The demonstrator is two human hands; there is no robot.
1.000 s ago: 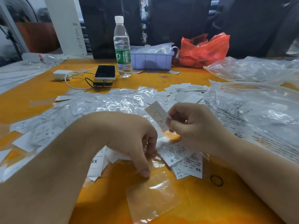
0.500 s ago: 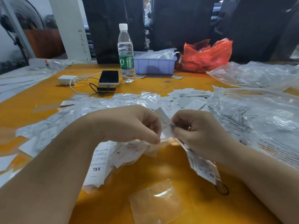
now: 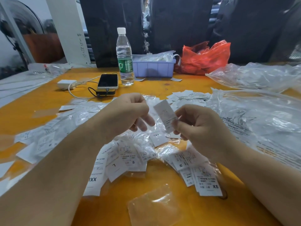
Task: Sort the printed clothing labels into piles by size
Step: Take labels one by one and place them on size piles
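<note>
My right hand point(image 3: 200, 128) pinches one white printed label point(image 3: 165, 115) between thumb and forefinger and holds it upright above the orange table point(image 3: 48, 98). My left hand point(image 3: 130, 115) hovers just left of that label with its fingers loosely curled and nothing in them. Below the hands lie loose labels: an XXL label point(image 3: 95, 175), an L label point(image 3: 114, 168), an S label point(image 3: 132, 159), an M label point(image 3: 181, 162) and a small stack topped by an XS label point(image 3: 208, 183). More labels lie mixed with clear wrappers point(image 3: 78, 115) to the left.
A water bottle point(image 3: 124, 57), a phone point(image 3: 108, 81) on a power bank with a charger, a lilac tray point(image 3: 154, 68) and a red bag point(image 3: 206, 57) stand at the back. Large clear plastic bags point(image 3: 254, 121) cover the right side. A small clear bag point(image 3: 154, 207) lies near me.
Both hands rose from the heap. The right hand let go of the bunch it dragged, which lies at the lower right, and kept one label. My left hand released the labels.
</note>
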